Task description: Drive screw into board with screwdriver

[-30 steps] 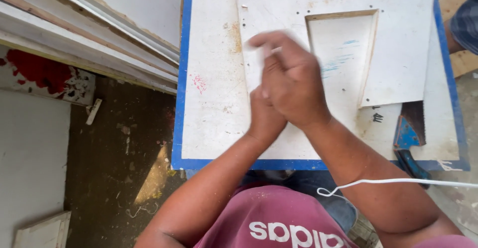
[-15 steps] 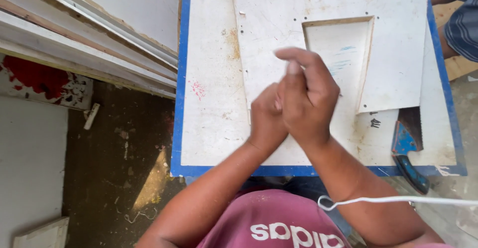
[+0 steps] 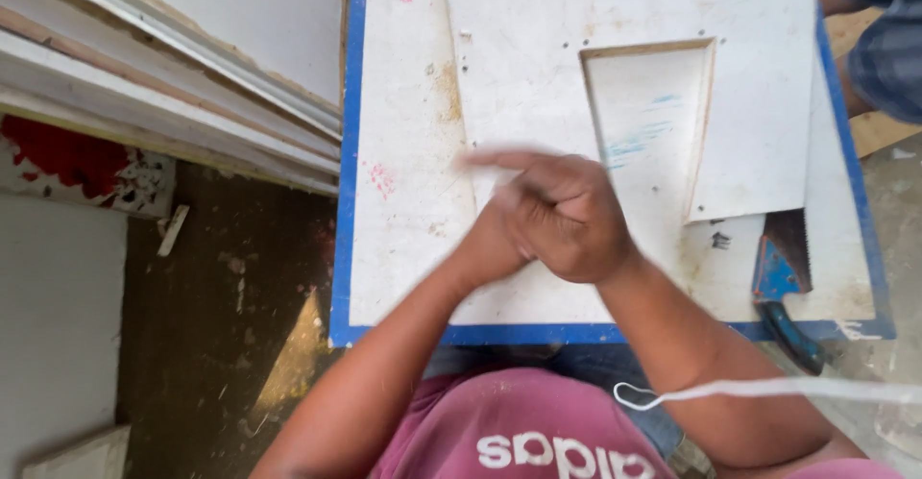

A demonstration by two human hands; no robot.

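Hands are pressing together at frame centre: right hand (image 3: 567, 220) is covering left hand (image 3: 485, 239) above the white cutout panel (image 3: 615, 75); contents cannot be told (motion blur). Saw (image 3: 783, 268), lower right, is overhanging and could be knocked off.

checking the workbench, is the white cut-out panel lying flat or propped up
Lying flat: the white panel with a rectangular cut-out rests on the blue-edged white tabletop, partly covering the blue-handled handsaw.
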